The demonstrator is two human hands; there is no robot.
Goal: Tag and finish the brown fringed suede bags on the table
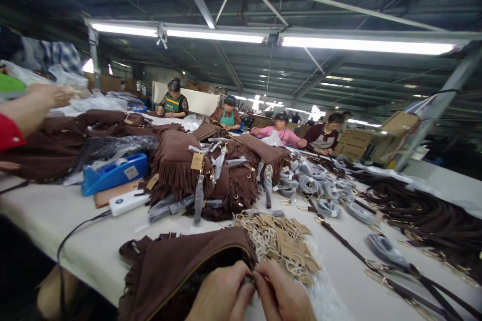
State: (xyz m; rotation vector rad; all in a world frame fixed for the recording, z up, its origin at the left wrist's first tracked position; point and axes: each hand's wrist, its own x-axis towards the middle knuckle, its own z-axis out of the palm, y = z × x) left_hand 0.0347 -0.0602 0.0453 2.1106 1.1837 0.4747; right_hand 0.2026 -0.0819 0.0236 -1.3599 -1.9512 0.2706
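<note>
Probably soft and light, the brown bag (181, 256) is best held by its zipped edge (189, 273), left hand (222, 293) and right hand (285, 292) each pinching its corner in a fingertip grip.

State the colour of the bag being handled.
The bag is brown, clearest in the head view.

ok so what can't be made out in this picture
All in the head view:
What is between the left hand and right hand: hidden by their fingers.
Inside of the brown bag: dark, partly behind the left hand.
Print on the loose tags: too small.
Wearer of the red sleeve: cut off by the left edge.
</note>
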